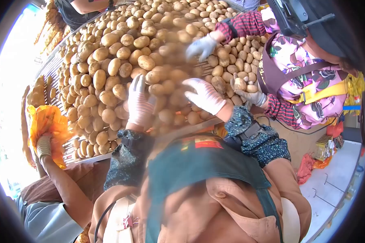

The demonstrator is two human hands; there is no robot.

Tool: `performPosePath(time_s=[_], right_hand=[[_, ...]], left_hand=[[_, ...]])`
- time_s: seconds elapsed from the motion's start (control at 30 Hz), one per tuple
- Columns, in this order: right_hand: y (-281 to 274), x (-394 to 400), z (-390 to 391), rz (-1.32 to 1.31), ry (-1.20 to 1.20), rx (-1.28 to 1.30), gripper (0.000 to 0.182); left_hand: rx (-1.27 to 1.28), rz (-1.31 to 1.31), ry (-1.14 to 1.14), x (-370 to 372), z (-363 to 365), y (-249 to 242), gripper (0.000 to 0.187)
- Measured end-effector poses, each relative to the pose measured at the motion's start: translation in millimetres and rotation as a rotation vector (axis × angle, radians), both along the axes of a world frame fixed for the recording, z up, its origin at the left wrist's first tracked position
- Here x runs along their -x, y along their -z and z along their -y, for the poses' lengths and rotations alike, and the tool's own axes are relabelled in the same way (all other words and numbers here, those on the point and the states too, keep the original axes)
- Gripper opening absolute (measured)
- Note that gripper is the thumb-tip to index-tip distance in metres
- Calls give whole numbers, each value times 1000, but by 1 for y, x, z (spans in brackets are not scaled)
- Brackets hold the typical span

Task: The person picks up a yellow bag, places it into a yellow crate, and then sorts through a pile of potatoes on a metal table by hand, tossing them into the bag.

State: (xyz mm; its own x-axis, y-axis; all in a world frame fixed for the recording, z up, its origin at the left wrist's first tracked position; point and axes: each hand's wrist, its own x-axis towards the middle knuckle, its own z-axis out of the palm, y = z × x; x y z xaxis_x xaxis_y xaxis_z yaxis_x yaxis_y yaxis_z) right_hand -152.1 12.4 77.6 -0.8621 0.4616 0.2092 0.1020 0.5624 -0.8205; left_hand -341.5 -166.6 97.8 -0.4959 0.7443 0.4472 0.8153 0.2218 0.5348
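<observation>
A deep heap of potatoes (108, 97) covers a slatted sorting table (54, 77) in front of me. My left hand (140, 103), in a whitish glove, lies against the near side of the heap. Its fingers are stretched out and pointing away from me, with the thumb apart, and it grips nothing that I can see. My right hand (206, 95), gloved alike, hovers over or touches the potatoes to the right, fingers extended leftward and thumb spread. Between both hands the potatoes are blurred, so contact there is hard to judge.
At the right, a co-worker in a floral apron (302, 81) reaches in with two gloved hands, one (202, 47) over the heap. A person at the left holds an orange bag (48, 121) by the table's edge. Red bags (306, 168) lie lower right.
</observation>
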Motion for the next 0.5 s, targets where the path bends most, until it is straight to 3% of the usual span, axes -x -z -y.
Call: performPosePath(time_s=[0.07,0.17,0.3,0.33,0.4,0.5], right_hand=[[2,19,0,14,-41,-168,43],[-6,44,19,12,-145,-147,52],[-2,76,33,119,-126,-290,60],[-1,81,31,123,-139,-272,59],[3,90,28,130,-163,-239,57],[13,84,26,-28,-96,176,51]], left_hand=[[0,22,60,2,1,-2,64],[-68,240,39,4,8,-2,63],[-28,677,-154,11,13,20,69],[-56,630,-128,3,10,0,68],[-77,657,-93,11,14,14,68],[-162,879,5,17,17,23,70]])
